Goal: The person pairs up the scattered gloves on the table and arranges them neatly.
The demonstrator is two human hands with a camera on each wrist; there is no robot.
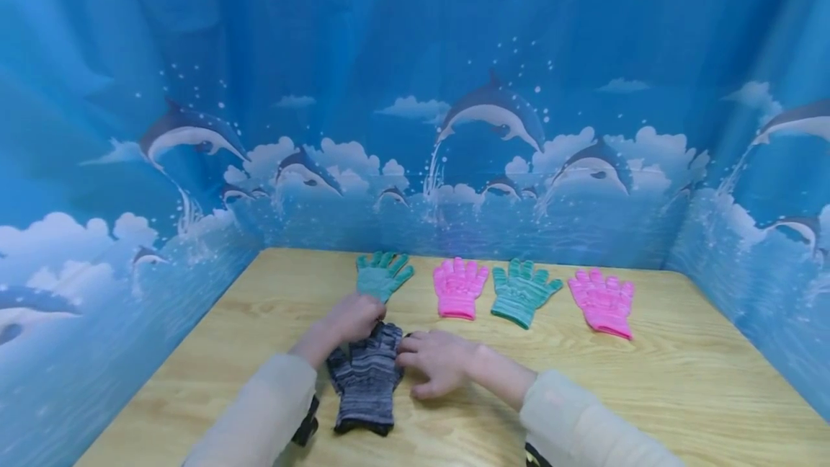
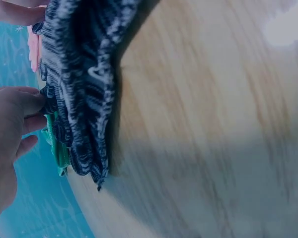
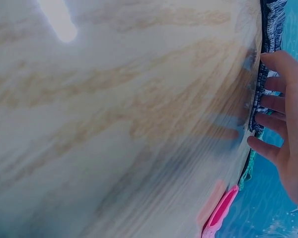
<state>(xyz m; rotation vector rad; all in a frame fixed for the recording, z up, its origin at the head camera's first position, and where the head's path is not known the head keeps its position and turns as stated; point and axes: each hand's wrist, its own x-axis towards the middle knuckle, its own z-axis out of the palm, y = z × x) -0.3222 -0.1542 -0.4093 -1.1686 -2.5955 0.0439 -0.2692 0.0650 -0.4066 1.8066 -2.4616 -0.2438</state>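
Currently, the grey glove (image 1: 368,384) lies on the table (image 1: 648,388), between 6 and 7 o'clock in my head view. Left hand (image 1: 352,319): thumb and finger pinch its finger end at 11 o'clock. Right hand (image 1: 442,362): at its 3 o'clock edge, fingers apart. I judge the step as straightening the glove; the next move calls for gentle tension. I can read no brand, label or writing.

On the table (image 1: 681,380), the near glove (image 1: 367,388) lies between the left hand (image 1: 353,317), at its far end, and the right hand (image 1: 441,362), at its right side. Behind, in a row going right, lie the first glove (image 1: 376,281), just past the left hand, second glove (image 1: 457,290), third glove (image 1: 524,295) and fourth glove (image 1: 603,301). The curtain (image 1: 363,222) hangs behind the table.
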